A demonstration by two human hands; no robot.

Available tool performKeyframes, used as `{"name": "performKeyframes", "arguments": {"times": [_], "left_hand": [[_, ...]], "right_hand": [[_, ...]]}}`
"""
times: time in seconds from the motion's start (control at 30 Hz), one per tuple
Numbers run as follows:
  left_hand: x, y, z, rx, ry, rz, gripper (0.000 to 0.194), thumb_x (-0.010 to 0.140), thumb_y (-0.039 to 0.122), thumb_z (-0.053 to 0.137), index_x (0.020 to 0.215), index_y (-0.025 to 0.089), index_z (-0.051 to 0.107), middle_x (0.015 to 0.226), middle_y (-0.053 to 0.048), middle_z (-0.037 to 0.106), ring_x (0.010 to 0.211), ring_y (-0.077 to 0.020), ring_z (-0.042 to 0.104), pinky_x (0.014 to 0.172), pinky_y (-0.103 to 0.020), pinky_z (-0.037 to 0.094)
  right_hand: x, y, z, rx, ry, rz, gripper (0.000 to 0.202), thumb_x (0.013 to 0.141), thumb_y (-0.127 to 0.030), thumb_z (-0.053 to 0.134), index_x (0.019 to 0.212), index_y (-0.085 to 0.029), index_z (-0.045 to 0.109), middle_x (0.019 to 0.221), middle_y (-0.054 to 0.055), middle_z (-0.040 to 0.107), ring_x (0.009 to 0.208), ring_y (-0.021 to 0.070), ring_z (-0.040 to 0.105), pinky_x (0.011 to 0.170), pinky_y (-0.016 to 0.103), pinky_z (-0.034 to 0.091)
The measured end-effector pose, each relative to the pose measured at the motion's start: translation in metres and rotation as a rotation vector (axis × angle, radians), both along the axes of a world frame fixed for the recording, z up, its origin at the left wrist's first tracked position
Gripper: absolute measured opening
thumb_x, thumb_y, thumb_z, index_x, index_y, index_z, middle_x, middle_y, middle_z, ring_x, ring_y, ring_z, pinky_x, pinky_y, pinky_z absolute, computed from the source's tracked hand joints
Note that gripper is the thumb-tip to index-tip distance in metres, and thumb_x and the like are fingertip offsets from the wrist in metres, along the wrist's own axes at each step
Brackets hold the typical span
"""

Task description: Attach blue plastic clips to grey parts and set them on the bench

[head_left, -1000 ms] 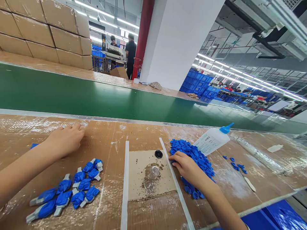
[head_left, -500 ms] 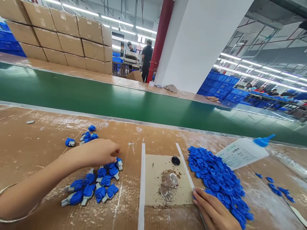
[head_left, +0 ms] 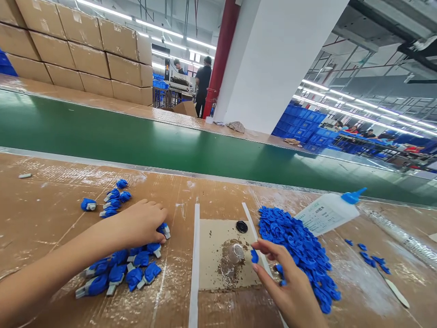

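Observation:
Between the thumb and index finger of my right hand (head_left: 285,278) is a small flat blue piece (head_left: 254,256), held over the right edge of a beige board (head_left: 209,269). My left hand (head_left: 145,222) reaches down over a group of blue pieces with grey ends (head_left: 118,273), its fingers curled; what is under them is hidden. One blue piece with a grey end (head_left: 165,230) shows right beside those fingers. A small clear cup (head_left: 236,253) stands in a wet, speckled patch on the board, near a black round cap (head_left: 242,226).
To the right lies a heap of flat blue pieces (head_left: 293,241), with a white bottle with a blue nozzle (head_left: 329,212) leaning behind it. White strips (head_left: 194,273) flank the board. Beyond runs a green conveyor belt (head_left: 170,141). Cardboard boxes (head_left: 85,59) are stacked behind it.
My right hand has lifted from the board's right edge by the heap and now pinches a blue piece. My left hand stays over the grey-ended pieces, its fingers lower. The view has shifted slightly.

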State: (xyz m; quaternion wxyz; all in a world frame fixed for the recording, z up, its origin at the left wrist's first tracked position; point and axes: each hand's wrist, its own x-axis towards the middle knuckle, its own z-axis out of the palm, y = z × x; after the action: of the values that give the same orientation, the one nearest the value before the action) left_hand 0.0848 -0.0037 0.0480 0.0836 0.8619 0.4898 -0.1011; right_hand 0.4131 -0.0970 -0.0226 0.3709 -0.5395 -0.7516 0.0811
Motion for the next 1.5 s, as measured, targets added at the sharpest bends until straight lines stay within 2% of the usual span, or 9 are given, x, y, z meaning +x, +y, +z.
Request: {"name": "performKeyframes", "arguments": {"times": [0.2, 0.37, 0.5, 0.6, 0.77, 0.9, 1.1, 1.3, 1.5], "left_hand": [[0.002, 0.002, -0.009, 0.008, -0.044, -0.035, 0.013, 0.078, 0.018, 0.055, 0.081, 0.012, 0.067, 0.089, -0.017, 0.07, 0.088, -0.0348, 0.064, 0.078, -0.046, 0.044], [0.009, 0.001, -0.012, -0.027, -0.173, -0.083, 0.019, 0.077, 0.014, 0.055, 0.093, 0.018, 0.066, 0.099, -0.01, 0.067, 0.095, -0.0291, 0.061, 0.081, -0.04, 0.042], [0.013, -0.002, -0.013, -0.079, -0.261, -0.058, 0.023, 0.076, 0.026, 0.063, 0.097, 0.019, 0.066, 0.101, -0.01, 0.065, 0.096, -0.0306, 0.059, 0.082, -0.041, 0.042], [0.018, -0.002, -0.02, -0.1, -0.337, -0.034, 0.016, 0.079, 0.025, 0.061, 0.09, 0.016, 0.066, 0.099, -0.012, 0.065, 0.097, -0.031, 0.058, 0.086, -0.044, 0.04], [0.032, -0.007, -0.028, -0.207, -0.512, 0.0, 0.021, 0.076, 0.022, 0.062, 0.096, 0.017, 0.064, 0.102, -0.009, 0.065, 0.098, -0.0265, 0.057, 0.087, -0.039, 0.041], [0.044, -0.022, -0.019, -0.381, -0.64, 0.025, 0.023, 0.079, 0.029, 0.06, 0.099, 0.019, 0.062, 0.089, -0.003, 0.068, 0.081, -0.0199, 0.062, 0.073, -0.03, 0.047], [0.056, -0.048, 0.0, -0.676, -0.933, 0.095, 0.025, 0.072, 0.02, 0.065, 0.096, 0.019, 0.064, 0.093, 0.0, 0.068, 0.093, -0.02, 0.059, 0.084, -0.031, 0.043], [0.058, -0.057, 0.006, -0.674, -0.971, 0.111, 0.028, 0.072, 0.021, 0.068, 0.099, 0.019, 0.064, 0.096, -0.001, 0.068, 0.091, -0.0185, 0.059, 0.082, -0.029, 0.043], [0.058, -0.058, 0.0, -0.716, -1.051, 0.109, 0.026, 0.076, 0.024, 0.066, 0.101, 0.02, 0.062, 0.083, 0.002, 0.061, 0.079, -0.0148, 0.054, 0.072, -0.026, 0.041]], "right_hand": [[-0.02, 0.019, 0.004, -0.079, 0.044, 0.17, 0.036, 0.087, -0.018, 0.056, 0.121, -0.026, 0.053, 0.108, 0.006, 0.065, 0.101, 0.0216, 0.061, 0.088, 0.039, 0.052], [-0.018, 0.014, 0.0, -0.195, 0.147, 0.139, 0.029, 0.085, -0.022, 0.059, 0.113, -0.027, 0.06, 0.107, 0.006, 0.066, 0.1, 0.0227, 0.061, 0.089, 0.041, 0.051], [-0.022, 0.004, -0.004, -0.353, 0.655, 0.108, 0.034, 0.081, -0.033, 0.069, 0.113, -0.026, 0.059, 0.111, 0.007, 0.068, 0.101, 0.0217, 0.063, 0.089, 0.037, 0.052], [-0.031, -0.001, -0.001, -0.466, 1.061, 0.112, 0.039, 0.076, -0.035, 0.075, 0.111, -0.025, 0.062, 0.11, 0.007, 0.069, 0.104, 0.0205, 0.063, 0.087, 0.032, 0.053], [-0.054, -0.008, 0.014, -0.575, 1.381, 0.187, 0.036, 0.069, -0.032, 0.082, 0.102, -0.027, 0.067, 0.103, 0.004, 0.072, 0.097, 0.0143, 0.066, 0.079, 0.021, 0.053], [-0.072, -0.014, 0.017, -0.452, 1.354, 0.197, 0.038, 0.071, -0.033, 0.081, 0.105, -0.027, 0.065, 0.103, 0.005, 0.071, 0.096, 0.0192, 0.067, 0.086, 0.031, 0.054], [-0.092, -0.024, 0.009, -0.262, 1.199, 0.215, 0.038, 0.077, -0.034, 0.077, 0.112, -0.031, 0.061, 0.106, 0.002, 0.07, 0.104, 0.0173, 0.063, 0.092, 0.029, 0.051], [-0.102, -0.026, 0.007, -0.198, 1.15, 0.171, 0.036, 0.079, -0.036, 0.076, 0.111, -0.034, 0.061, 0.107, 0.0, 0.07, 0.103, 0.0147, 0.063, 0.09, 0.025, 0.052], [-0.107, -0.026, -0.004, -0.121, 1.021, 0.123, 0.033, 0.083, -0.033, 0.071, 0.114, -0.035, 0.059, 0.111, -0.003, 0.067, 0.103, 0.0118, 0.061, 0.091, 0.021, 0.049]]}}
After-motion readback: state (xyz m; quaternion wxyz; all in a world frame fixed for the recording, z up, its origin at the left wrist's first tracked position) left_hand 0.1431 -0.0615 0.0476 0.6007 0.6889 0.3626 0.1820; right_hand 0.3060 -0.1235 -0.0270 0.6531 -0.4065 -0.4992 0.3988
